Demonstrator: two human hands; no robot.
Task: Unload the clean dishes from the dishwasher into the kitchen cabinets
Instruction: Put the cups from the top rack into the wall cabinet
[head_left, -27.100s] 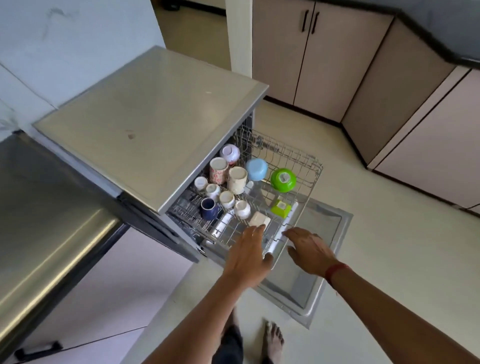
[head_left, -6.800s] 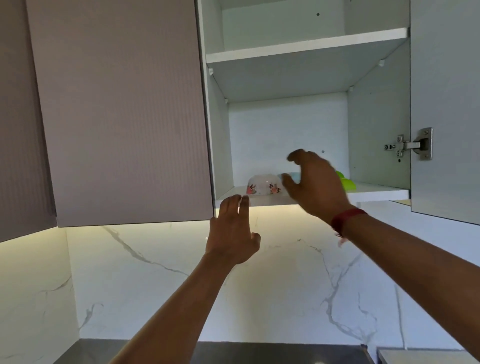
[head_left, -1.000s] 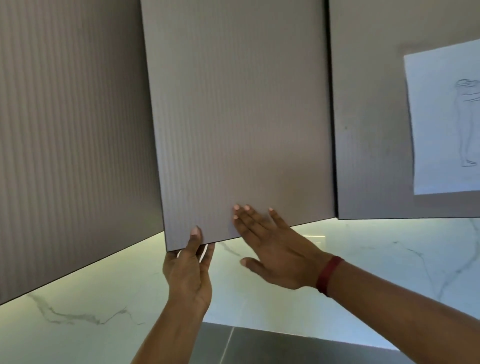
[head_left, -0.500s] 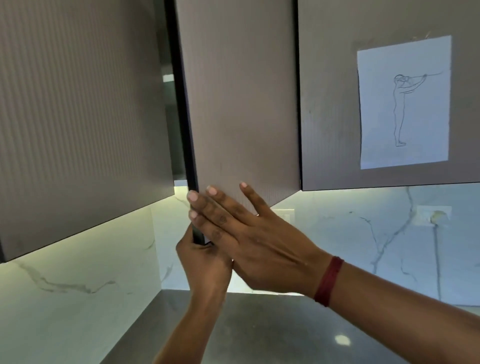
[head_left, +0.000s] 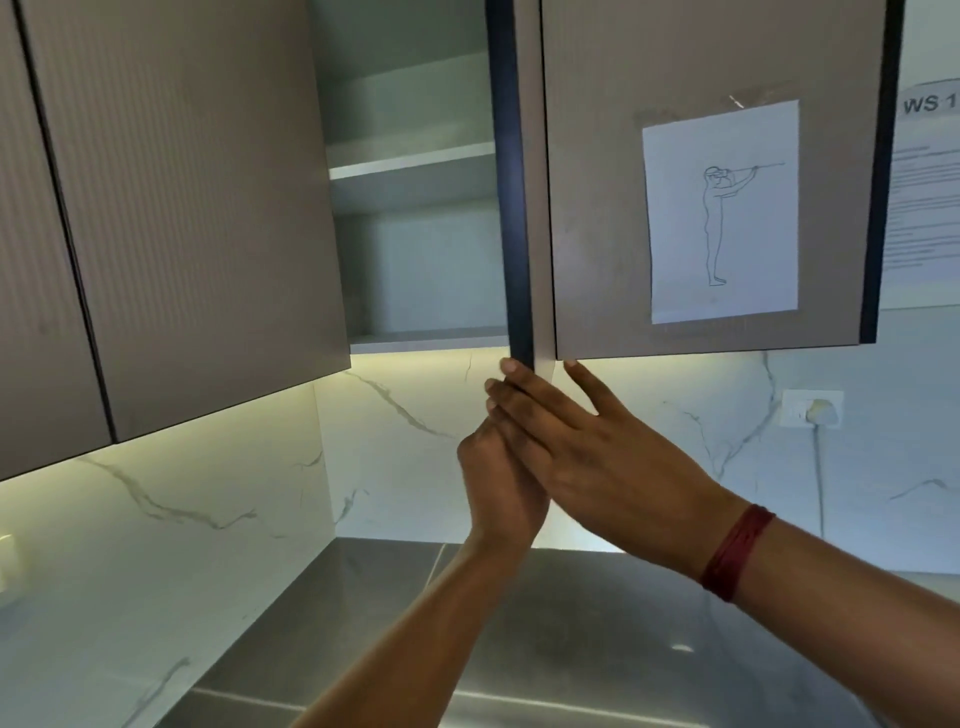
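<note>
Cabinet door: standing swung out edge-on toward the camera, its dark narrow edge showing, hanging at the middle of the wall units.
Open cabinet: showing just left of the cabinet door; two pale shelves are sitting one above the other, and no dishes are showing on the parts in view.
Right hand: reaching up under the cabinet door's bottom corner, fingers stretched out flat and not curled around anything, fingertips touching the lower end of the door's edge.
Left hand: rising just below the cabinet door, largely covered by the right hand lying across it; whether it is gripping the door or lying loose cannot be told.
Red band: circling the right wrist, down and right of the cabinet door.
Neighbouring door: sitting closed just right of the cabinet door, carrying a taped sheet of paper with a line drawing of a standing figure.
Left doors: staying closed left of the open cabinet.
Marble wall: glowing under a light strip below the cabinet door.
Wall socket: sitting well right of the cabinet door.
Steel counter: lying far beneath the cabinet door.
</note>
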